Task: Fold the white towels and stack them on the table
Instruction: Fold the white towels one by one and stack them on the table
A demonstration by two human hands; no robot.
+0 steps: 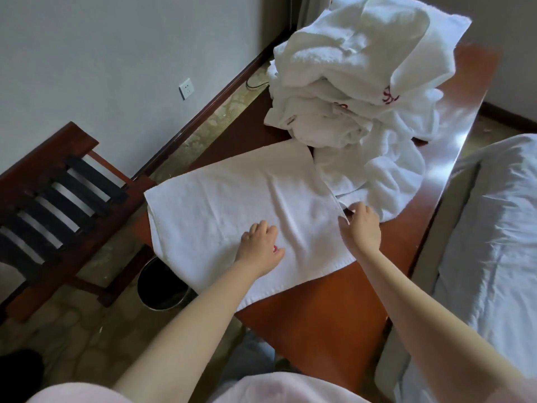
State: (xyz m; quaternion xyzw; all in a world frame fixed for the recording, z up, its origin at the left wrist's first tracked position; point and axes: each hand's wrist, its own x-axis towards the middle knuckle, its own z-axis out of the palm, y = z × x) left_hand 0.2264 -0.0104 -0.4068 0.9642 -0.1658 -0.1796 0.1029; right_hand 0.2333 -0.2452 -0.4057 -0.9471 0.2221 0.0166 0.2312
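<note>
**A:** What are the hands doing, nearest us?

**B:** The left hand (260,245) rests knuckles-up on the spread towel (226,210) with its fingers bent. I cannot tell whether any cloth is caught under them. The right hand (360,228) pinches that towel's right-hand hem between thumb and fingers, and the edge is lifted a little off the surface.

**A:** And the towel itself?

**B:** It lies smoothed out on the near part of the table (334,301). Its left end hangs past the table's edge, above a dark bin (162,286) on the floor. I cannot tell whether it is one layer or already doubled.

**A:** What is beyond it?

**B:** At the table's far end there is a rumpled pile of towels (348,82), heaped loosely, a few showing red stitching. The lowest one sprawls right up against the spread towel's far right edge.

**A:** So how far along is the job?

**B:** It looks early to me. I can see no tidy folded stack anywhere. This one towel seems to be at its first fold, and the whole heap behind still has to be folded and stacked.
</note>
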